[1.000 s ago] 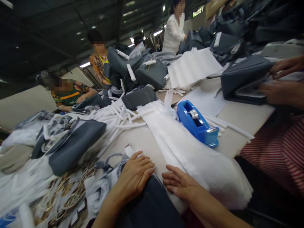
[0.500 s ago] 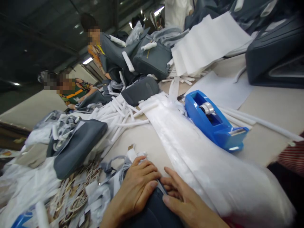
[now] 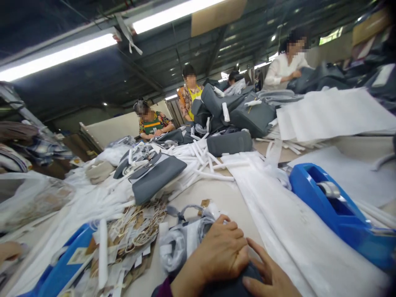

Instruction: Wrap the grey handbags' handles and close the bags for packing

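My left hand lies at the bottom middle with its fingers curled over the top edge of a dark grey bag in front of me. My right hand rests beside it on the same bag, thumb and fingers bent against the fabric. Only a small part of the bag shows between and under the hands. White wrapped bag handles lie just left of my left hand. A stack of white plastic sleeves stretches along the table to the right of my right hand.
A blue tape dispenser sits at the right. Grey bags and white paper rolls cover the table's middle. Paper tags with cords lie at the left, beside a blue tray. Several people work at the far end.
The view has tilted up and turned left, so more of the ceiling and far workers show. My two hands have drawn closer together on the dark bag, and my right hand now touches the left.
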Demonstrator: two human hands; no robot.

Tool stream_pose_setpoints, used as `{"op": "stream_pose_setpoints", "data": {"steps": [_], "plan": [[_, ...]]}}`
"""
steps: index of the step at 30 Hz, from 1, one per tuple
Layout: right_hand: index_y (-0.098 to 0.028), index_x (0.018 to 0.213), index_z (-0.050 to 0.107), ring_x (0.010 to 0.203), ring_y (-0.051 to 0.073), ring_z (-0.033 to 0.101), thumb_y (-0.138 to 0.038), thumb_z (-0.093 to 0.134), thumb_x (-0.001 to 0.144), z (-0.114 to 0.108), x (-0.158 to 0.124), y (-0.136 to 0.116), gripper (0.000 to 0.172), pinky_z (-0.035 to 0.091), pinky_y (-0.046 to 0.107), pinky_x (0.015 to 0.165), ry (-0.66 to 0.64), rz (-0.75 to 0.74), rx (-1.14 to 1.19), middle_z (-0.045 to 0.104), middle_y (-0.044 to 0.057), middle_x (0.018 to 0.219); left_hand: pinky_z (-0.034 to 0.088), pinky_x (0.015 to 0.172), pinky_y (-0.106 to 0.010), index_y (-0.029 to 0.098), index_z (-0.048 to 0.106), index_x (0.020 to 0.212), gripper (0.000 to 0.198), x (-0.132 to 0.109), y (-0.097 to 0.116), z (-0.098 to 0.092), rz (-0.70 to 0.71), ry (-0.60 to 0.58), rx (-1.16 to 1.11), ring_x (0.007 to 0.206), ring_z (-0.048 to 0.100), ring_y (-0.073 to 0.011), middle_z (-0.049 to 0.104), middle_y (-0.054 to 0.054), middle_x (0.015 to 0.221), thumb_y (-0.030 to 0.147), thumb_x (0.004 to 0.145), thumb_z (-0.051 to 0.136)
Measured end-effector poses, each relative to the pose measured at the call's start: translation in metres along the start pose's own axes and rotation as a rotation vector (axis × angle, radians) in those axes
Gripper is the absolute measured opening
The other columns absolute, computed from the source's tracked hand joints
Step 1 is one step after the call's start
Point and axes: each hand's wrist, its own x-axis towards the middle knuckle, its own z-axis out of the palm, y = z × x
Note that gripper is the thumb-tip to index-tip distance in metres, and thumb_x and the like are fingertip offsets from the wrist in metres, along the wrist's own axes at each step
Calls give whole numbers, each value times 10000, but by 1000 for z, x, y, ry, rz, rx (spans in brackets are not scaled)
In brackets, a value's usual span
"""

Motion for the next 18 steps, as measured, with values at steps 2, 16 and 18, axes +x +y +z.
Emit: {"op": "stream_pose_setpoints", "data": {"steps": [2, 16, 18], "plan": [[-100, 1509, -9, 1104, 320, 612, -473, 745, 630, -3, -1, -3, 1217, 425, 427, 1009, -41, 26, -39, 639, 191, 1198, 321, 907, -383, 189, 524, 708, 201, -2, -1, 7, 20, 54, 48, 759, 488, -151, 612, 9, 721, 249, 883, 445], [-166, 1243, 583, 1160, 329, 554, -541, 683, 633, 2, 2, -36, 723, 394, 421, 1019, -122, -146, -698, 672, 130, 1114, 307, 899, -425, 184, 590, 716, 265, -11, -9, 32, 53, 228, 112, 747, 535, -156, 678, 5, 718, 333, 894, 461], [-208, 1070, 685, 960, 301, 638, -405, 668, 652, 2, 6, -57, 462, 465, 389, 899, -75, -133, -959, 717, 89, 945, 315, 866, -426, 188, 579, 690, 255, -8, -11, 37, 38, 251, 95, 722, 528, -159, 669, 9, 677, 337, 871, 479]]}}
